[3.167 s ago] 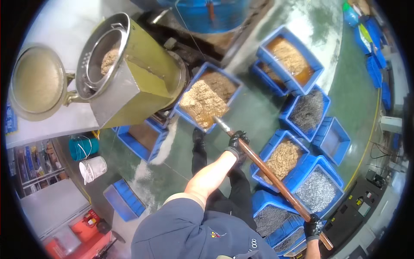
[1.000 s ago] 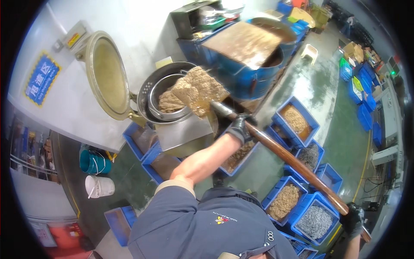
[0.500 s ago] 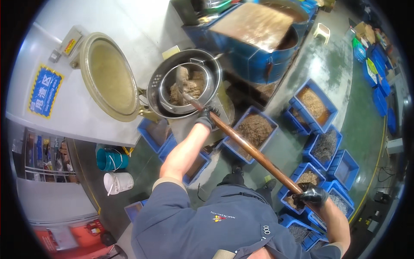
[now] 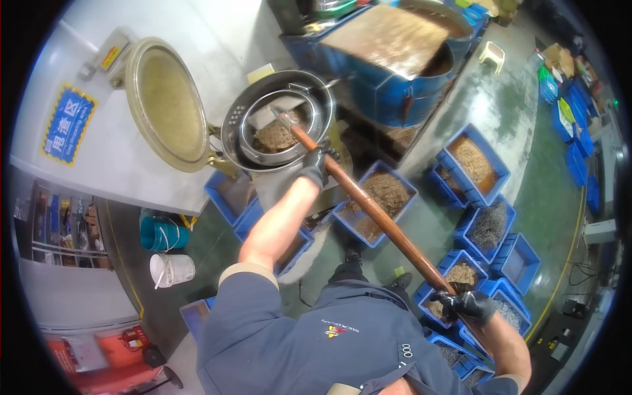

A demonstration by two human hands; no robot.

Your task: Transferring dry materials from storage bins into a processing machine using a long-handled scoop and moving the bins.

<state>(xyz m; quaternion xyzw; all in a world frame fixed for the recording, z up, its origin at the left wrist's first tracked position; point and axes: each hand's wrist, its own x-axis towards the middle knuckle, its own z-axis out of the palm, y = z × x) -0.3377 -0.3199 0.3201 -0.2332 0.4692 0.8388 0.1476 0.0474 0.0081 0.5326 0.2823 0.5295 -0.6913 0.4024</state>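
Both black-gloved hands grip a shovel with a long brown wooden handle [image 4: 382, 212]. Near its blade, my left hand [image 4: 318, 164] is closed around the shaft; toward the far end, my right hand [image 4: 469, 305] wraps it at lower right. The grey metal shovel blade [image 4: 271, 113] is inside a round steel basket [image 4: 248, 146], over a brown crumbly mass [image 4: 279, 137]. That basket sits in a larger steel drum [image 4: 232, 135], whose round lid [image 4: 170, 105] stands open at its left. Beside the drum, a blue crate [image 4: 409, 204] holds similar brown clumps.
A large blue vat [image 4: 388, 99] stands beyond the drum. On the right, several blue crates hold brown or grey material, including one with tan mash [image 4: 477, 163]. A teal bucket [image 4: 164, 234] and a white bucket [image 4: 172, 270] stand at left on the green floor. My feet are below the near crate.
The blade has turned flatter and lies bare in the basket; before, it stood steeper with brown mass around it. Both hands keep hold of the handle. The whole view has shifted slightly.
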